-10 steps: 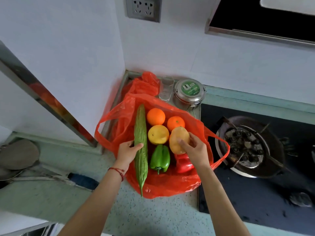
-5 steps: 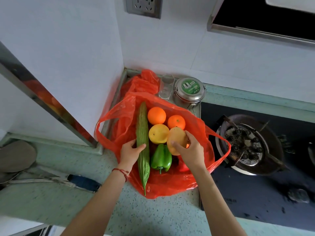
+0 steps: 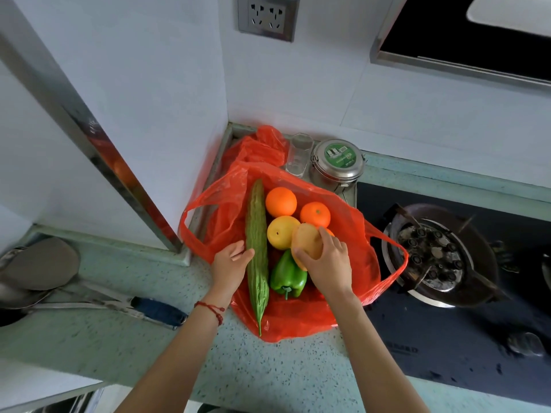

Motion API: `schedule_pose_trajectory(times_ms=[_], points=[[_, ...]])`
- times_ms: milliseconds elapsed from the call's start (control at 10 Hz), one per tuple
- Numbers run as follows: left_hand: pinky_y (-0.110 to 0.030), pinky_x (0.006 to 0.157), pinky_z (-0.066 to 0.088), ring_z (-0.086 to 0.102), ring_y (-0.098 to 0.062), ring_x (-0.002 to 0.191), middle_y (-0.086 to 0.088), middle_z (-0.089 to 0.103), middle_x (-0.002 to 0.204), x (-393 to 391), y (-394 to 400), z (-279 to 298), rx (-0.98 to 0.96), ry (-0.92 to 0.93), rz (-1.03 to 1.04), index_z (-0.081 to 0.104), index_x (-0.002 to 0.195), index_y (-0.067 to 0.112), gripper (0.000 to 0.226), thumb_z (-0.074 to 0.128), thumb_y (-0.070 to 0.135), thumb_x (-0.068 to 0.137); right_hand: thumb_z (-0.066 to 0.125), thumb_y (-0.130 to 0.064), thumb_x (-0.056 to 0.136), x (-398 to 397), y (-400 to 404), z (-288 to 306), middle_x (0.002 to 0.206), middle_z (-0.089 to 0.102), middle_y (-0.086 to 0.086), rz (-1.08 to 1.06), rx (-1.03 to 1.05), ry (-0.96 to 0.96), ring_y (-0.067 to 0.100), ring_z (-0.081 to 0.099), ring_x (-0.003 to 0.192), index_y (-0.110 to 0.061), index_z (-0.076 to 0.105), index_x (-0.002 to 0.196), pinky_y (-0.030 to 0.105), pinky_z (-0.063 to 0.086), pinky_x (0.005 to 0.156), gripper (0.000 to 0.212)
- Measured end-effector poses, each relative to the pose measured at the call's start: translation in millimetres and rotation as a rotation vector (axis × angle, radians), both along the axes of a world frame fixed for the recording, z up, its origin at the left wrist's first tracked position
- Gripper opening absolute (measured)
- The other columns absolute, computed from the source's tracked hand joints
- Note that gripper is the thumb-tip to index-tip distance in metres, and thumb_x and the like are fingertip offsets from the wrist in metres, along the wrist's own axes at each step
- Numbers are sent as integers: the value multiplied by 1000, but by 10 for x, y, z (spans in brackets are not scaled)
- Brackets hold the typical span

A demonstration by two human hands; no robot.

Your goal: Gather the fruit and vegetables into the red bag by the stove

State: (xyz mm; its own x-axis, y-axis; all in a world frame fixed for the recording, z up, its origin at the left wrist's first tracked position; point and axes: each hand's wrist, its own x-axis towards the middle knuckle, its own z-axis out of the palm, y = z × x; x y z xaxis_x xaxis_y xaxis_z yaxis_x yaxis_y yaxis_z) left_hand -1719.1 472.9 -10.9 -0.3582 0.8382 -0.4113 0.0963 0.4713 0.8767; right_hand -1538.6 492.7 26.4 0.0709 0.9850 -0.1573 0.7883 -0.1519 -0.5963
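A red plastic bag [image 3: 360,234] lies spread open on the counter left of the stove. On it lie a long green bitter gourd [image 3: 257,242], two oranges [image 3: 281,201] [image 3: 315,214], a yellow fruit [image 3: 280,232] and a green bell pepper [image 3: 287,278]. My left hand [image 3: 231,263] rests against the gourd's left side, thumb touching it. My right hand [image 3: 329,263] grips a tan potato [image 3: 307,244], held over the fruit beside the pepper. The red pepper seen earlier is hidden under my right hand.
A gas burner [image 3: 432,254] on the black hob sits right of the bag. A steel tin with a green label [image 3: 338,163] and a glass [image 3: 299,153] stand behind it. A blue-handled utensil [image 3: 158,311] and pot lids lie on the counter to the left.
My right hand has lifted the potato slightly and shifted it left over the yellow fruit and pepper, covering the red pepper. My left hand stays at the gourd.
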Motion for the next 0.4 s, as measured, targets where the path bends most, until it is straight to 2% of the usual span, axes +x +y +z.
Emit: schedule_pose_trajectory(times_ms=[100, 200, 400], points=[[-44, 98, 44, 56, -33, 113, -24, 57, 125, -10, -36, 38, 26, 27, -46, 51, 122, -5, 43, 60, 15, 85, 62, -48, 79, -16, -28, 15, 141, 43, 6, -9, 13, -33, 27, 34, 128, -16, 31, 141, 44, 34, 104, 76], [-36, 100, 43, 55, -22, 115, -12, 57, 128, -26, -80, 113, 41, 42, -101, 50, 128, 6, 44, 59, 19, 86, 61, -51, 79, -14, -103, 47, 145, 38, 4, -28, 52, -39, 25, 31, 132, -18, 32, 140, 43, 32, 106, 75], [-35, 101, 40, 50, -21, 122, -10, 53, 133, -2, -126, 184, 169, 301, -289, 47, 130, 8, 47, 57, 27, 88, 53, -52, 85, 88, -355, 35, 148, 33, 6, -65, 57, -54, 23, 25, 138, -15, 31, 141, 43, 27, 110, 70]])
